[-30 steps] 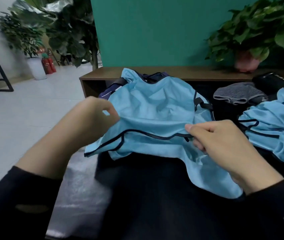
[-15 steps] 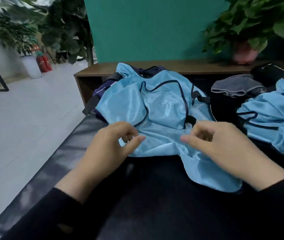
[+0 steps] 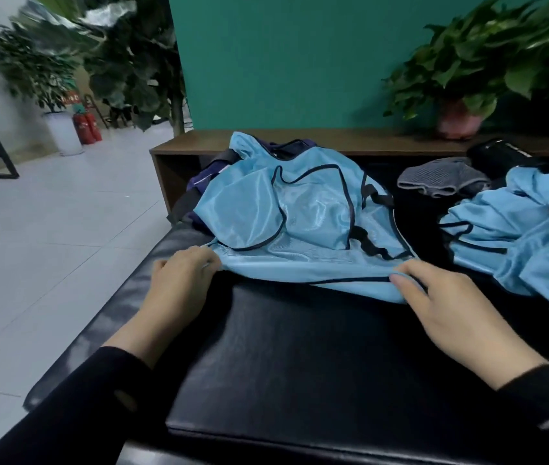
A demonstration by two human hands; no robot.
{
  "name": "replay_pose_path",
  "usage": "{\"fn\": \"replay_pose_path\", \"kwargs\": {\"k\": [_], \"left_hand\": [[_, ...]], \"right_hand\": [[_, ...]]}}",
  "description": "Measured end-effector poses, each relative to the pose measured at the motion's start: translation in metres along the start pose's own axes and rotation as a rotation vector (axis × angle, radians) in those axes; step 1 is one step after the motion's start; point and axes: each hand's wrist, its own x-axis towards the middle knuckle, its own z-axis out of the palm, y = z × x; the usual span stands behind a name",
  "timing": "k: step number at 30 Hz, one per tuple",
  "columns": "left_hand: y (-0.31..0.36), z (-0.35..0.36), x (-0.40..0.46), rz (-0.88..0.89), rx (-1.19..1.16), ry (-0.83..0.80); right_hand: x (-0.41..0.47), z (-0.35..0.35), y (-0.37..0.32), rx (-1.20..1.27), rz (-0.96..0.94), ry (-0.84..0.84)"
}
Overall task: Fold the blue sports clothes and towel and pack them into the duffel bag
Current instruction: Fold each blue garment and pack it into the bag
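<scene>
Head view, nearest: a black padded bench [image 3: 299, 357] is being used as the folding surface.
Left hand [image 3: 179, 283]: the near-left hem corner of the blue jersey [image 3: 299, 223] is being pinched between curled fingers.
Right hand [image 3: 434, 303]: the near-right hem is being pinched under the thumb, likely so the cloth is being drawn flat and taut for folding.
Jersey position: its far half is being draped over the dark duffel bag [image 3: 206, 193], touching it.
Blue garments counted: two, the second being a crumpled blue heap [image 3: 517, 243] lying to the right.
Grey towel [image 3: 440, 181]: one, lying farther back.
Potted plant [image 3: 457, 119]: one is standing on the wooden ledge [image 3: 350, 140].
</scene>
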Motion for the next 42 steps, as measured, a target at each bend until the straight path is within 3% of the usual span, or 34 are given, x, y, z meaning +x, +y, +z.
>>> {"fn": "replay_pose_path", "kwargs": {"k": [4,7,9,12,14,17,23,27,32,34,40,42], "left_hand": [[0.017,-0.022,0.004,-0.091,-0.342,0.077],[0.008,-0.019,0.004,-0.079,-0.17,0.152],[0.009,-0.019,-0.001,0.115,-0.184,0.206],[0.017,-0.019,-0.015,0.463,-0.17,-0.023],[0.01,-0.011,-0.02,0.525,-0.063,-0.181],[-0.008,-0.005,-0.022,0.465,-0.113,-0.244],[-0.023,-0.017,-0.023,0.295,-0.028,-0.115],[-0.025,-0.034,-0.032,0.231,-0.158,-0.103],[-0.029,-0.062,-0.054,0.275,-0.281,-0.284],[-0.033,-0.066,-0.062,0.218,-0.259,-0.295],[-0.038,-0.07,-0.06,0.095,-0.082,0.126],[-0.03,-0.068,-0.054,0.037,-0.091,0.165]], "right_hand": [[0.001,-0.01,-0.004,0.145,0.033,0.09],[-0.003,-0.013,-0.001,0.126,0.025,0.024],[-0.006,-0.015,0.002,0.091,0.016,-0.067],[-0.01,-0.02,0.009,-0.032,-0.028,-0.259],[-0.012,-0.022,0.012,-0.108,-0.062,-0.335],[-0.014,-0.025,0.016,-0.142,-0.099,-0.288],[-0.015,-0.029,0.015,-0.148,-0.08,-0.197],[-0.024,-0.04,0.011,-0.132,-0.132,-0.203],[-0.041,-0.051,0.004,-0.126,-0.191,-0.447],[-0.047,-0.051,0.004,-0.118,-0.158,-0.428],[-0.044,-0.042,0.0,-0.124,-0.105,-0.165],[-0.037,-0.036,-0.006,-0.081,-0.107,-0.084]]}}
